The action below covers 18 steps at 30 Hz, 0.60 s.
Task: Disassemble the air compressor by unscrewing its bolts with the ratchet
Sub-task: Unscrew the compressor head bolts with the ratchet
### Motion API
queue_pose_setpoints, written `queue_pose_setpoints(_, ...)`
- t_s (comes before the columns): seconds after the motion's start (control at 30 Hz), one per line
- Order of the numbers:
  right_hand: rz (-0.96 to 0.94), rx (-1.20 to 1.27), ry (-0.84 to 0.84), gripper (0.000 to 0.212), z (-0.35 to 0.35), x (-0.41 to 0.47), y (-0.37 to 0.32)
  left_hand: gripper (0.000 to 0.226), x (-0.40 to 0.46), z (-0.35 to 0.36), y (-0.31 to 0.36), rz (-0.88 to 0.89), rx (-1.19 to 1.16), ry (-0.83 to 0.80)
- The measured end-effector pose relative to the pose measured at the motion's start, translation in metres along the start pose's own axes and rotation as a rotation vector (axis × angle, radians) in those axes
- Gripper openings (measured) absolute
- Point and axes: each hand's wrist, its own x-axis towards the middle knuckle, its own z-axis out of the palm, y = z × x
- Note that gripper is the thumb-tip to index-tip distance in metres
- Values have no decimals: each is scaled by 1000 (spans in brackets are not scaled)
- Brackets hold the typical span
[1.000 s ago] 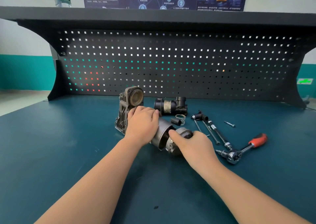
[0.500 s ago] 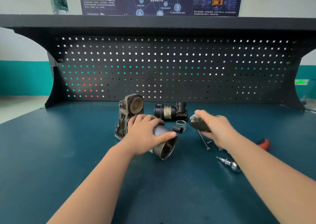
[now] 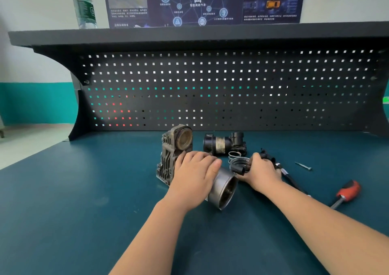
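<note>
Reaching across a teal worktop (image 3: 84, 211), a person works on a partly stripped air compressor. The left hand (image 3: 194, 177) lies palm down over the grey motor cylinder (image 3: 223, 187), fingers and thumb curled round its barrel; the cylinder lies on its side mid-worktop, its open mouth turned toward the near right, with dark inner parts dimly visible inside. The left forearm runs in from the near edge. The right hand (image 3: 262, 175), just right of the cylinder, grips a round metal end cap (image 3: 240, 164), fingers wrapped over its right side, wrist bent left. A small coil spring (image 3: 234, 155) sits just beyond the cap. Left of the left hand stands the finned crankcase housing (image 3: 168, 159), its round bore facing up and to the right; whether it still joins the cylinder cannot be told, as the hand covers that spot. Farther back lies a black dryer unit (image 3: 224, 144). To the right lie long bolts (image 3: 291, 179), partly under the right wrist, a single screw (image 3: 303, 166) apart from them, and the ratchet (image 3: 346, 192) with its red handle, untouched at the near right. A perforated back panel (image 3: 231, 89) rises behind, and a water bottle (image 3: 84, 5) stands on the shelf (image 3: 189, 36) above.
</note>
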Motion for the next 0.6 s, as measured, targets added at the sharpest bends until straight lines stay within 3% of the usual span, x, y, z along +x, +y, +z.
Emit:
queue_pose_setpoints(0.1, 80, 300, 132, 33, -26, -8, -16, 58, -2, 1, 0, 5, 5, 30)
queue_pose_setpoints(0.17, -59, 473, 212, 15, -41, -19, -39, 57, -2, 1, 1, 11, 3, 54)
queue_pose_setpoints(0.27, -304, 343, -21, 37, -50, -47, -85, 28, -3, -1, 1, -5, -123, 110)
queue_pose_setpoints(0.3, -329, 272, -114, 49, -48, -55, -98, 19, -5, -6, 2, -84, -248, 147)
queue_pose_setpoints(0.37, -309, 179, -219, 66, -41, -63, -116, 27, -9, -14, 0, -311, -384, 353)
queue_pose_setpoints(0.43, -281, 74, -242, 75, -32, -66, -123, 32, -11, -26, -9, -486, -354, 631)
queue_pose_setpoints(0.5, -289, -88, -220, 80, -21, -65, -122, 29, -11, -37, -19, -630, -442, 811)
queue_pose_setpoints(0.6, -322, -207, -146, 84, -14, -65, -118, 26, -8, -51, -36, -779, -661, 840)
